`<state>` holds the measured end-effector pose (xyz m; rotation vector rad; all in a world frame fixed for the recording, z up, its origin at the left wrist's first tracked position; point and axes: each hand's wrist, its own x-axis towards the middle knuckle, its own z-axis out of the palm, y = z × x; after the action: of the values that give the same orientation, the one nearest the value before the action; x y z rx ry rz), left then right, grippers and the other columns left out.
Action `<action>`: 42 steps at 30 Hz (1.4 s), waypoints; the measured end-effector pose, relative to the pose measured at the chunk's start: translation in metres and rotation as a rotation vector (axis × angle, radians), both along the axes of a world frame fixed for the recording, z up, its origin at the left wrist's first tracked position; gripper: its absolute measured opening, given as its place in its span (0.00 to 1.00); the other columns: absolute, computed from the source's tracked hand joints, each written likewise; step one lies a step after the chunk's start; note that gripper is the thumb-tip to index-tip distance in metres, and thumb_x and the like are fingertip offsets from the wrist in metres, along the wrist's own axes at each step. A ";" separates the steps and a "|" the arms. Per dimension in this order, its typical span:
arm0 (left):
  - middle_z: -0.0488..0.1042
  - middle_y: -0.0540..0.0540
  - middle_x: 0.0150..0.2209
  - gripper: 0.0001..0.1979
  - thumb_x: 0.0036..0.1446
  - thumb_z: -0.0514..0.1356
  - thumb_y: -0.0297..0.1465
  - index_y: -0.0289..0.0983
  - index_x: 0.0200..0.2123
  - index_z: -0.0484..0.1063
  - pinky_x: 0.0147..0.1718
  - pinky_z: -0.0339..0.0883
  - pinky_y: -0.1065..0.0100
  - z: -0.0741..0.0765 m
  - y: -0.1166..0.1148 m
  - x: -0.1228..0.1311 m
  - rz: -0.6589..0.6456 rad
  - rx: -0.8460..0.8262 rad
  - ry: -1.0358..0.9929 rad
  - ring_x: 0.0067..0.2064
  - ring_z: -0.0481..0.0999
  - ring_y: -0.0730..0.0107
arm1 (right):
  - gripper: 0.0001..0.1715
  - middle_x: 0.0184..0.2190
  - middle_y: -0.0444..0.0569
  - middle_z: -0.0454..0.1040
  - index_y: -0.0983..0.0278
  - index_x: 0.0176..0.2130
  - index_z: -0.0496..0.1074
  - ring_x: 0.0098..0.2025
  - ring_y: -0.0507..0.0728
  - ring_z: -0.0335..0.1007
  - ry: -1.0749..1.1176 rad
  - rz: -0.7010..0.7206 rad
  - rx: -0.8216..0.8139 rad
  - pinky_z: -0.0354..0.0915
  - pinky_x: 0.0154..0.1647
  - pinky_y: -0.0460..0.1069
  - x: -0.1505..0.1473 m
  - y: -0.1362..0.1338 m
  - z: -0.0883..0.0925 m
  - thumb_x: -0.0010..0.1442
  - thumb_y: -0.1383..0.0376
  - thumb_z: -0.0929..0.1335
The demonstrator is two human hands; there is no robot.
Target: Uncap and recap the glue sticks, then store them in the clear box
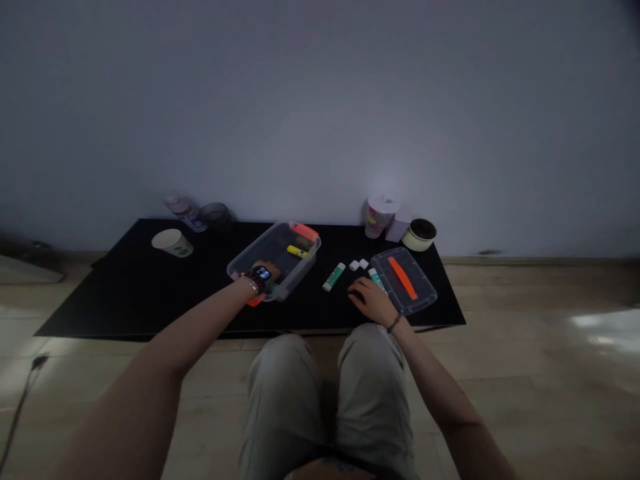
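My left hand (268, 269) reaches into a clear plastic box (245, 257) with orange clips on the black mat; its fingers are hidden behind the box wall. A yellow highlighter (297, 251) lies inside the box. My right hand (371, 299) rests on the mat with fingers curled around a green-and-white glue stick (375, 276). A second glue stick (334, 277) and two small white erasers (359, 265) lie between the box and my right hand. The box's clear lid (419, 293) with an orange handle sits just right of my right hand.
A black mat (150, 293) lies on a wooden floor against a wall. A paper cup (173, 242), a bottle (184, 211) and a tape roll (216, 214) stand at the back left. A lidded cup (379, 216), a small box (399, 227) and a round tin (419, 234) stand at the back right.
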<state>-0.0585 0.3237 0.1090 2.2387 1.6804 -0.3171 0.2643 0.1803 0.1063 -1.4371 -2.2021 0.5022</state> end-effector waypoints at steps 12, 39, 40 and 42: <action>0.76 0.40 0.54 0.19 0.59 0.58 0.32 0.39 0.53 0.74 0.52 0.68 0.63 0.088 -0.022 -0.005 -0.223 0.125 -0.059 0.52 0.76 0.55 | 0.14 0.48 0.55 0.74 0.63 0.52 0.73 0.52 0.60 0.71 0.141 -0.058 0.104 0.69 0.55 0.56 -0.007 -0.006 0.039 0.68 0.65 0.65; 0.71 0.49 0.32 0.22 0.58 0.60 0.50 0.39 0.45 0.71 0.32 0.67 0.68 0.079 -0.177 0.081 -0.152 -0.496 -0.987 0.32 0.68 0.69 | 0.17 0.34 0.45 0.75 0.63 0.48 0.73 0.33 0.54 0.72 0.339 0.027 -0.242 0.66 0.31 0.47 -0.042 -0.043 0.078 0.67 0.53 0.68; 0.71 0.49 0.31 0.21 0.58 0.60 0.50 0.38 0.44 0.71 0.31 0.66 0.69 0.080 -0.180 0.081 -0.152 -0.526 -0.978 0.31 0.68 0.69 | 0.18 0.38 0.47 0.76 0.64 0.49 0.73 0.36 0.54 0.73 0.346 0.030 -0.249 0.70 0.36 0.49 -0.042 -0.047 0.077 0.67 0.54 0.68; 0.70 0.49 0.30 0.20 0.61 0.59 0.49 0.38 0.44 0.71 0.28 0.63 0.70 0.082 -0.187 0.081 -0.134 -0.566 -0.960 0.29 0.66 0.71 | 0.19 0.47 0.51 0.75 0.65 0.52 0.72 0.44 0.56 0.74 0.357 0.033 -0.255 0.73 0.45 0.54 -0.042 -0.055 0.074 0.68 0.55 0.68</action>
<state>0.0220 0.1364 0.1912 1.6371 0.7977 0.2192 0.2220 0.1257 0.1807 -1.3120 -1.9292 0.9982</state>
